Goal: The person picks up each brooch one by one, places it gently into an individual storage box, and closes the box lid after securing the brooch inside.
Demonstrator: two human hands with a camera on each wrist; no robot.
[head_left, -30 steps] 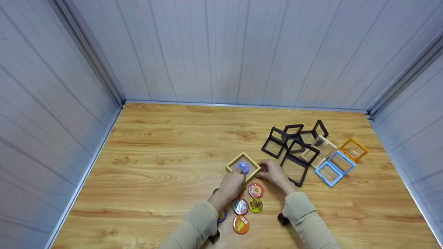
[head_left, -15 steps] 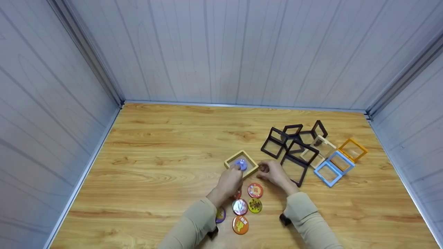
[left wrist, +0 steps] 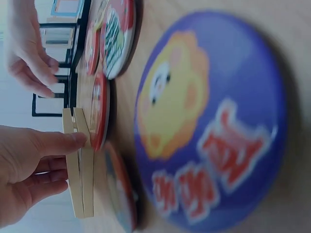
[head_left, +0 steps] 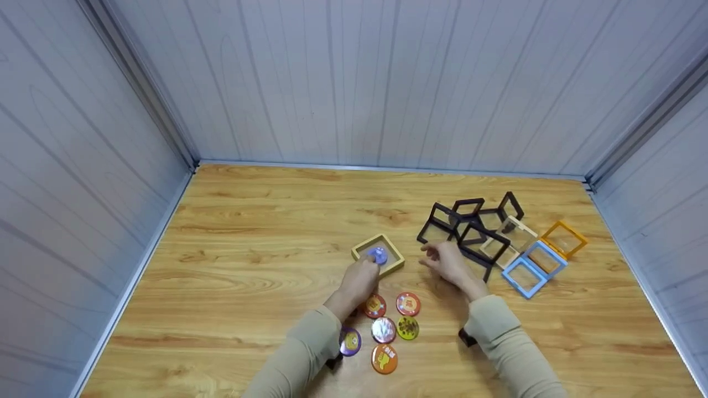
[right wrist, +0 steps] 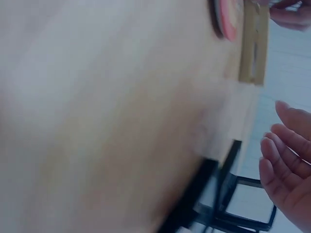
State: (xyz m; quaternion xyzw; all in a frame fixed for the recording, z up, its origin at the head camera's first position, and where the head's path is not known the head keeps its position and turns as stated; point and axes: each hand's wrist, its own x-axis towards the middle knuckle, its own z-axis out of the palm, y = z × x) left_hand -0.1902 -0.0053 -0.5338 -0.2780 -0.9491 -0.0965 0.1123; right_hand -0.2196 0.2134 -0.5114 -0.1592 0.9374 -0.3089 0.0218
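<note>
My left hand (head_left: pixel 357 284) pinches the near corner of a beige square display frame (head_left: pixel 394 265) between thumb and fingers. A round blue-purple badge (head_left: pixel 378 255) shows inside the frame. The left wrist view has the frame's two halves (left wrist: pixel 77 184) lying almost together, with a narrow gap along the edge. Right of the frame, my right hand (head_left: pixel 451 265) is apart from it; its fingers are loosely bent with nothing in them, as the right wrist view also shows of the hand (right wrist: pixel 291 165).
Several round badges lie on the near side: red (head_left: pixel 375 305), another red (head_left: pixel 408 304), silvery (head_left: pixel 384 330), yellow (head_left: pixel 408 328), orange (head_left: pixel 384 359) and purple (head_left: pixel 350 341). To the right stand opened black frames (head_left: pixel 484 243), a cream frame (head_left: pixel 518 235), a blue frame (head_left: pixel 525 277) and an orange frame (head_left: pixel 564 240).
The beige frame and my left hand have shifted left and slightly away from me. My right hand has left the frame's right corner and moved right, towards the black frames.
</note>
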